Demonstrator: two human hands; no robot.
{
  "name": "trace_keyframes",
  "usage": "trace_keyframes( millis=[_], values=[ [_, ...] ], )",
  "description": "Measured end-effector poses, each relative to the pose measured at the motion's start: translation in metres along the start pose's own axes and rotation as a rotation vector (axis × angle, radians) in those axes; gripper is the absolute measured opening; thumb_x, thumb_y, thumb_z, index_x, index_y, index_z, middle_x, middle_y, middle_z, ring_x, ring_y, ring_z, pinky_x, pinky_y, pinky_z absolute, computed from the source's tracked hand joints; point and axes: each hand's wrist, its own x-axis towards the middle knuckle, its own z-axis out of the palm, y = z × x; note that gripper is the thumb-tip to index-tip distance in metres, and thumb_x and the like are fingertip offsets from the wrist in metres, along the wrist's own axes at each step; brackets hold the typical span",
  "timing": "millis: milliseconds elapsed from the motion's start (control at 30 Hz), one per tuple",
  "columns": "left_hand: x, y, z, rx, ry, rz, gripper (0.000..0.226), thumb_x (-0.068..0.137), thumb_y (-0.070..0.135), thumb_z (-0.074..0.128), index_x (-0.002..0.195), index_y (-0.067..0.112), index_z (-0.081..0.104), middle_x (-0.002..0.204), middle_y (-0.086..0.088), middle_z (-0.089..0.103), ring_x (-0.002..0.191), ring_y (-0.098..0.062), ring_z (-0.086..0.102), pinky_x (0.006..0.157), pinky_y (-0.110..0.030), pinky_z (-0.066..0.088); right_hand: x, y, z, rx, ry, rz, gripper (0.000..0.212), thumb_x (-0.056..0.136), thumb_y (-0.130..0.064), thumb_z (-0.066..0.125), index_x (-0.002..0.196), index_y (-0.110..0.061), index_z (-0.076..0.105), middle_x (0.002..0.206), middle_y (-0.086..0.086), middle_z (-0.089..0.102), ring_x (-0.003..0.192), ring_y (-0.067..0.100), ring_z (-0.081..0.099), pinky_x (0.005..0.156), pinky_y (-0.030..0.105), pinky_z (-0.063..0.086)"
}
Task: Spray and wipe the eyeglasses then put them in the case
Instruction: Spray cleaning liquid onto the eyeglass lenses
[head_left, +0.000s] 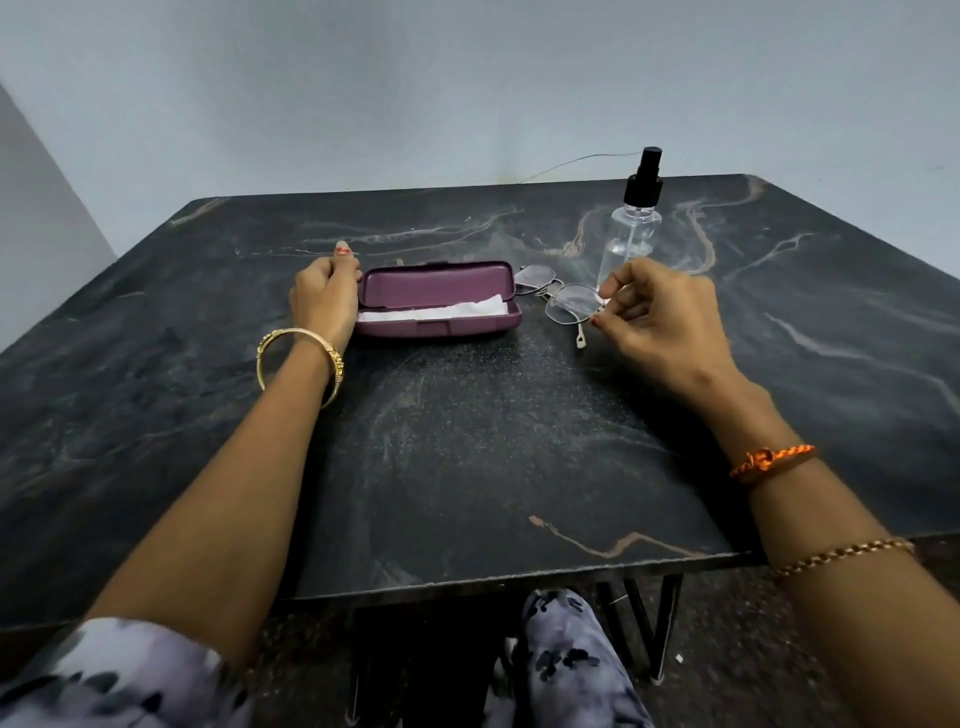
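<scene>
Taking the open case (439, 300) as the landmark, the left hand (323, 297) grips its left end with curled fingers, a white cloth (431, 312) lying inside it. Just right of the case the eyeglasses (558, 299) rest on the bench (467, 467), their near rim pinched by the right hand (660, 317), with the spray bottle (631, 223) standing behind them. Spraying, wiping and casing all seem left to do; open bench lies in front of the case, edges well apart.

A dark marble-patterned table (467, 467) on black metal legs (665, 623) stands against pale blue-grey walls (363, 78), above a dark speckled floor (727, 649).
</scene>
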Motion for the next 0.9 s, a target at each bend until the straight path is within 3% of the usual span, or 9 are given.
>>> trace_keyframes(
  millis=[167, 233, 300, 367, 533, 700, 800, 900],
  values=[
    [-0.002, -0.001, 0.0, -0.023, 0.023, 0.033, 0.028, 0.093, 0.037, 0.039, 0.084, 0.017, 0.056, 0.09, -0.004, 0.061, 0.093, -0.024, 0.06, 0.09, -0.042, 0.048, -0.001, -0.002, -0.004, -0.015, 0.198, -0.04, 0.009, 0.071, -0.001, 0.064, 0.071, -0.01, 0.061, 0.061, -0.001, 0.06, 0.05, -0.002, 0.055, 0.063, 0.032, 0.054],
    [-0.003, 0.0, 0.0, -0.016, 0.06, 0.091, 0.028, 0.093, 0.034, 0.04, 0.085, 0.014, 0.056, 0.086, -0.003, 0.06, 0.085, -0.02, 0.058, 0.082, -0.036, 0.048, -0.002, -0.005, -0.005, -0.045, 0.243, -0.102, 0.009, 0.071, 0.001, 0.062, 0.068, -0.007, 0.061, 0.06, 0.004, 0.064, 0.052, 0.004, 0.058, 0.059, 0.032, 0.052],
    [-0.006, 0.002, 0.001, 0.015, 0.109, 0.17, 0.03, 0.094, 0.031, 0.041, 0.092, 0.008, 0.06, 0.078, 0.0, 0.057, 0.074, -0.014, 0.053, 0.066, -0.019, 0.043, -0.002, -0.008, -0.006, -0.063, 0.283, -0.176, 0.01, 0.07, 0.004, 0.061, 0.067, -0.005, 0.061, 0.061, 0.006, 0.065, 0.054, 0.019, 0.062, 0.057, 0.027, 0.051],
    [-0.008, 0.005, 0.001, 0.009, 0.149, 0.231, 0.029, 0.093, 0.027, 0.043, 0.098, 0.005, 0.06, 0.074, 0.003, 0.056, 0.068, -0.01, 0.05, 0.053, -0.013, 0.036, 0.0, -0.013, -0.008, -0.058, 0.323, -0.24, 0.009, 0.071, 0.005, 0.06, 0.067, -0.004, 0.061, 0.063, 0.009, 0.066, 0.056, 0.022, 0.063, 0.058, 0.021, 0.05],
    [-0.016, 0.015, -0.001, -0.17, 0.151, 0.363, 0.019, 0.091, 0.021, 0.048, 0.098, 0.009, 0.061, 0.096, -0.004, 0.063, 0.092, -0.016, 0.057, 0.078, -0.025, 0.045, 0.014, -0.032, -0.006, 0.187, 0.427, -0.289, 0.009, 0.076, 0.006, 0.061, 0.072, -0.001, 0.061, 0.072, 0.005, 0.061, 0.066, 0.021, 0.064, 0.064, 0.013, 0.054],
    [-0.022, 0.024, 0.0, -0.267, 0.067, 0.462, 0.017, 0.092, 0.018, 0.046, 0.098, 0.014, 0.061, 0.097, -0.003, 0.064, 0.089, -0.007, 0.059, 0.073, -0.013, 0.044, 0.036, -0.056, 0.009, 0.374, 0.372, -0.337, 0.016, 0.077, 0.008, 0.061, 0.075, -0.008, 0.06, 0.073, -0.008, 0.055, 0.073, 0.022, 0.065, 0.065, 0.017, 0.056],
    [-0.023, 0.028, 0.002, -0.413, 0.017, 0.373, 0.02, 0.094, 0.017, 0.041, 0.1, 0.018, 0.061, 0.09, 0.004, 0.066, 0.084, 0.0, 0.06, 0.067, -0.012, 0.043, 0.046, -0.064, 0.021, 0.457, 0.33, -0.383, 0.028, 0.077, 0.008, 0.061, 0.072, -0.019, 0.055, 0.077, -0.013, 0.054, 0.077, 0.021, 0.066, 0.066, 0.022, 0.057],
    [-0.018, 0.035, -0.003, -0.646, -0.028, 0.277, 0.021, 0.093, 0.014, 0.042, 0.096, 0.014, 0.063, 0.076, 0.011, 0.07, 0.066, 0.0, 0.062, 0.056, -0.013, 0.048, 0.046, -0.061, 0.033, 0.591, 0.301, -0.334, 0.034, 0.079, 0.009, 0.06, 0.074, -0.024, 0.052, 0.078, -0.004, 0.058, 0.081, 0.004, 0.065, 0.071, 0.017, 0.054]
  ],
)
